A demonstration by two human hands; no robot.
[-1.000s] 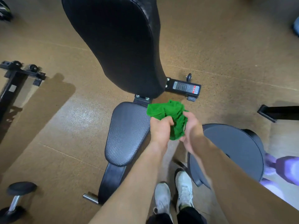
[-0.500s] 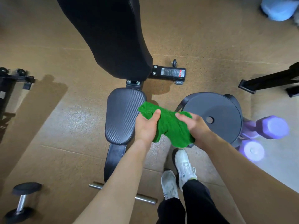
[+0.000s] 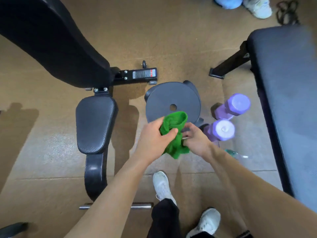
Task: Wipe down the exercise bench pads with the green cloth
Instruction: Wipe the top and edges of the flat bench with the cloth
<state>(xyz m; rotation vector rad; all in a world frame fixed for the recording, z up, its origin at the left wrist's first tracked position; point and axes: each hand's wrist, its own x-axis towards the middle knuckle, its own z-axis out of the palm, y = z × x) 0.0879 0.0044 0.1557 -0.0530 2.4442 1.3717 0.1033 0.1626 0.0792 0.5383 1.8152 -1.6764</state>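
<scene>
I hold a bunched green cloth [image 3: 175, 134] in both hands in the middle of the view, above the floor. My left hand [image 3: 154, 136] grips its upper part and my right hand [image 3: 195, 141] pinches its lower right side. The black seat pad [image 3: 96, 122] of the exercise bench lies to the left of my hands, apart from the cloth. Its tilted black back pad [image 3: 51, 42] fills the upper left. A second flat bench pad [image 3: 288, 100] runs along the right edge.
A grey weight plate [image 3: 171, 98] leans just beyond the cloth. Two purple dumbbells [image 3: 228, 117] stand to its right. My white shoes [image 3: 162, 184] are on the brown floor below. A steel foot bar [image 3: 140, 206] crosses the bench's near end.
The view has swung to the right, bringing the flat bench pad into sight. My hands have carried the cloth away from the seat pad and bunched it tighter over the weight plate.
</scene>
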